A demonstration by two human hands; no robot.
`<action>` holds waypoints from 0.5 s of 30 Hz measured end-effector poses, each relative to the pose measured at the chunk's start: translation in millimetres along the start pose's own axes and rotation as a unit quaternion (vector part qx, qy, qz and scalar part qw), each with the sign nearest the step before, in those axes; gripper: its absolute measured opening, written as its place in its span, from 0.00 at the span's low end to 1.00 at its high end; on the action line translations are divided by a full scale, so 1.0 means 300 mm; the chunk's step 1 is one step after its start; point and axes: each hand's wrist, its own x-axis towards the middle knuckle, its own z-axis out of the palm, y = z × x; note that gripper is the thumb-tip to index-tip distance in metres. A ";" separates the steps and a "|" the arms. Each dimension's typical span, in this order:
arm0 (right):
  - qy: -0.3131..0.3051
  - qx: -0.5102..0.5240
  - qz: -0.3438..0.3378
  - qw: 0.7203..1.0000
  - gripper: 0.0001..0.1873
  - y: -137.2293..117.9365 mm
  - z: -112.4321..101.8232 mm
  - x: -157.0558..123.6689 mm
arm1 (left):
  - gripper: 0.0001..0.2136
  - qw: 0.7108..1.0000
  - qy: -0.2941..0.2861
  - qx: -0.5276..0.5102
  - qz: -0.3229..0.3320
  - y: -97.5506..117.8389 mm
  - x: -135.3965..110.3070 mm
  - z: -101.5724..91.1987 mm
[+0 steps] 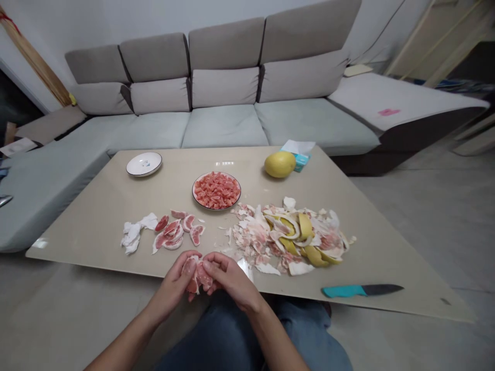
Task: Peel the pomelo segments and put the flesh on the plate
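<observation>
Pink pomelo flesh (199,275) sits gripped in the curled fingers of my left hand (172,283) and right hand (232,281) at the bench (88,226) edge, a plate of stripped pulp (216,190) heaped, more segments (174,230) lying out, one whole pomelo (279,164) uncut.

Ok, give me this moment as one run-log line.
left hand: holding pomelo segment | right hand: holding same segment | nearby: pomelo peel pile

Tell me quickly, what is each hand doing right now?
Left hand: closed, holding a piece of pink pomelo flesh.
Right hand: closed, gripping the same piece.
</observation>
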 end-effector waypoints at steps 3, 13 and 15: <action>0.000 -0.035 -0.015 0.999 0.23 0.003 0.008 -0.002 | 0.18 0.998 0.022 0.056 0.022 -0.028 0.009 -0.002; 0.052 -0.086 -0.023 0.995 0.21 0.053 0.029 0.019 | 0.17 0.994 0.050 0.095 0.004 -0.074 0.008 -0.011; 0.040 -0.098 -0.016 0.994 0.21 0.047 0.022 0.019 | 0.17 0.994 0.029 0.104 -0.004 -0.065 0.008 -0.022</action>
